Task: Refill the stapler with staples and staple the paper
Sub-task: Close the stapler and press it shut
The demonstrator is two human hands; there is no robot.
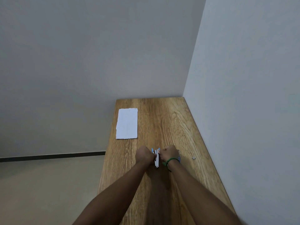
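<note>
- Two hands meet at the stapler (156, 157): left hand (144, 154) and right hand (168, 154), fingers curled round it from either side.
- Stapler low over bench (170, 119).
- Paper (127, 123) beyond stapler, leftward, well apart.
- Small grey bit (193, 158) right of stapler.

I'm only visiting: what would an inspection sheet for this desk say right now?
Surface: light brown wooden table, grain showing.
Job's things: white and blue stapler between both hands; white sheet of paper lying flat at the far left, untouched.
Clutter: small grey piece right of the hands, too small to identify.
Grips: left hand and right hand both curled on the stapler.
Cables: nothing seen.
Surroundings: plain grey walls meeting in a corner.
</note>
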